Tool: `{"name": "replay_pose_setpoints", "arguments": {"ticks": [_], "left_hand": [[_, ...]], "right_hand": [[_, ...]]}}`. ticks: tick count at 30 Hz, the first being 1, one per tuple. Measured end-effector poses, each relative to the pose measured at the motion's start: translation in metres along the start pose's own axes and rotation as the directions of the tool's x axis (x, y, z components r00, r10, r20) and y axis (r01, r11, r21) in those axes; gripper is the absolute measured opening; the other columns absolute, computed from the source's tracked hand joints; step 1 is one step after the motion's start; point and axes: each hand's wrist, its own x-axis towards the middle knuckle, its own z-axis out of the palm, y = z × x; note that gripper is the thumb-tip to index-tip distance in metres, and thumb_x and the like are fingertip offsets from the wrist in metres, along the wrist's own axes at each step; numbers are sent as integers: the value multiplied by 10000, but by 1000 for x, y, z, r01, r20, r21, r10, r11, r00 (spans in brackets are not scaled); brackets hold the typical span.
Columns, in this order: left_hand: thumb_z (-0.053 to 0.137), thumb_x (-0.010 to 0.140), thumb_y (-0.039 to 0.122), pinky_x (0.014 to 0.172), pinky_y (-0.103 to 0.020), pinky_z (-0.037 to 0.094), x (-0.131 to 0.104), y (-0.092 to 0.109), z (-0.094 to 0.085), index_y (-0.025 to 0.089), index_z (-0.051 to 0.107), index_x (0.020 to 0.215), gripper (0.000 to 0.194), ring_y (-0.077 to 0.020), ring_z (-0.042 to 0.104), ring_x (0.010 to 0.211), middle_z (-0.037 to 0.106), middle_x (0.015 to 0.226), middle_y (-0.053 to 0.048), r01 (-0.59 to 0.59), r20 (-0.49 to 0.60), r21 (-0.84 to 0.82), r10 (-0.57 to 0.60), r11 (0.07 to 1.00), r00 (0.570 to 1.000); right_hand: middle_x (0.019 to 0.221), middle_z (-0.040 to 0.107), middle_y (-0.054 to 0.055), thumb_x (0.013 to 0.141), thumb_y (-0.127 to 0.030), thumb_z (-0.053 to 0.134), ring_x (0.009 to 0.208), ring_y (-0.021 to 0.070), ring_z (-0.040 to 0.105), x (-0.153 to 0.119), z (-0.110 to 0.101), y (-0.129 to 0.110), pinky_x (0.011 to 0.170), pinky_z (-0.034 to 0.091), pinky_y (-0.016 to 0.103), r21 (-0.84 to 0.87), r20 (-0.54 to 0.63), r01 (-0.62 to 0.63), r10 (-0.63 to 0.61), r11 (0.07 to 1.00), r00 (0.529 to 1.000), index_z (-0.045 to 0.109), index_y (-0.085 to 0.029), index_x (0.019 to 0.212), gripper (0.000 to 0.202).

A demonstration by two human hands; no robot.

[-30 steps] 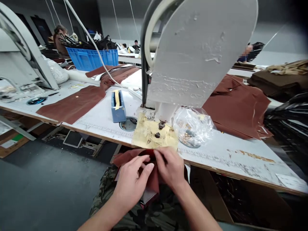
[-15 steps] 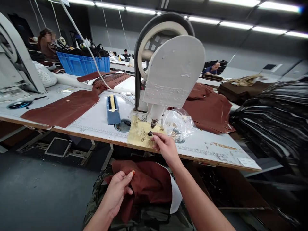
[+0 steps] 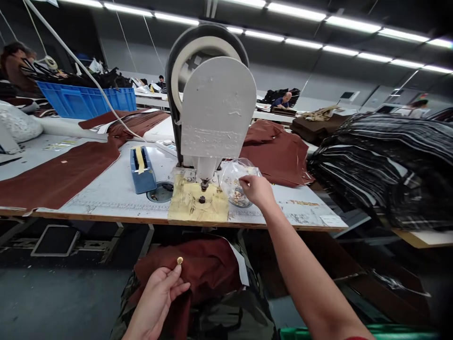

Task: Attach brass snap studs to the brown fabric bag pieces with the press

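Note:
On my lap lies a reddish-brown fabric piece (image 3: 205, 259) with a white edge. My left hand (image 3: 159, 293) is closed on it, and a round gold button (image 3: 180, 260) shows at the thumb tip. Over the table, my right hand (image 3: 258, 191) is at a clear plastic bag (image 3: 235, 172) holding small metallic pieces. Its fingers are bent together; what lies between them is hidden. Left of that hand stands a button-press machine (image 3: 217, 108), its head above a small dark die (image 3: 202, 199) on a yellow-taped base (image 3: 198, 212).
A blue tape dispenser (image 3: 143, 177) stands left of the machine. Brown fabric (image 3: 71, 174) spreads across the table's left, with more brown fabric (image 3: 276, 153) behind the bag. Dark fabric stacks (image 3: 382, 160) rise at the right. A blue crate (image 3: 88, 99) and several people are farther back.
My right hand has moved right, from the die to the plastic bag. My left hand keeps the fabric, with the gold button turned more toward me. The view has swung right.

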Motion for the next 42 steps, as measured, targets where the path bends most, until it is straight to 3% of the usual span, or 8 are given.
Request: {"name": "replay_pose_setpoints", "arguments": {"ticks": [6, 15, 17, 21, 27, 36, 39, 42], "left_hand": [[804, 782, 212, 512, -226, 577, -3, -4, 7, 122, 620, 712, 216, -119, 595, 649, 590, 711, -2, 2, 125, 88, -13, 996, 992], [713, 858, 133, 889, -348, 635, 0, 1, -1, 134, 586, 709, 196, -112, 622, 791, 583, 789, -4, -23, 66, 36, 21, 999, 998], [768, 829, 223, 894, -343, 631, 0, 0, 1, 143, 593, 742, 211, -123, 620, 813, 579, 796, 1, -48, 87, 69, 42, 996, 995], [860, 716, 391, 853, -327, 631, -3, -2, 5, 143, 597, 737, 362, -127, 597, 784, 566, 764, 12, -99, 130, 138, 81, 985, 988], [894, 640, 442, 824, -327, 627, -6, -2, 3, 146, 600, 728, 427, -117, 569, 747, 564, 745, 25, -96, 126, 177, 74, 979, 989], [841, 717, 446, 823, -326, 620, 2, -11, 0, 150, 569, 750, 403, -108, 564, 736, 547, 748, 32, -124, 170, 213, 88, 969, 982], [836, 711, 466, 799, -322, 621, 1, -8, 0, 141, 597, 761, 406, -112, 580, 730, 572, 746, 26, -156, 168, 244, 117, 957, 979], [842, 696, 462, 776, -328, 624, -3, -1, 4, 131, 608, 730, 407, -108, 572, 686, 559, 692, 30, -214, 185, 287, 165, 934, 969]], "right_hand": [[826, 760, 110, 730, -329, 740, 791, 232, 674, 16, 26, 15, 659, 421, 283, -94, 185, -24, 41, 995, 982, 796, -208, 766, 138], [1103, 740, 118, 985, -377, 432, 980, 255, 676, -26, 25, -11, 839, 470, 350, 166, -212, 67, -30, 984, 977, 715, -195, 1151, 375], [1036, 756, 94, 928, -394, 550, 917, 233, 691, -39, 34, -32, 830, 508, 346, 488, -199, 147, -54, 860, 978, 742, -196, 1075, 313], [847, 751, 72, 800, -375, 690, 776, 213, 715, -52, 60, -72, 619, 538, 291, 888, 106, -66, -62, 455, 992, 735, -163, 982, 283], [839, 743, 44, 652, -304, 809, 771, 194, 740, -46, 63, -94, 517, 519, 206, 972, 217, -214, -18, 97, 976, 674, -155, 950, 360], [886, 764, 68, 716, -141, 732, 980, 225, 748, -60, 48, -105, 843, 625, 291, 876, 412, -382, 48, -294, 910, 608, -155, 1124, 427], [971, 759, 61, 771, -217, 719, 979, 223, 746, -71, 48, -106, 794, 628, 299, 928, 327, -306, 71, -212, 942, 542, -185, 1245, 507], [958, 751, 49, 821, -359, 729, 851, 208, 744, -92, 45, -95, 715, 607, 306, 964, 180, -159, -87, 212, 980, 581, -206, 1266, 493]]}}
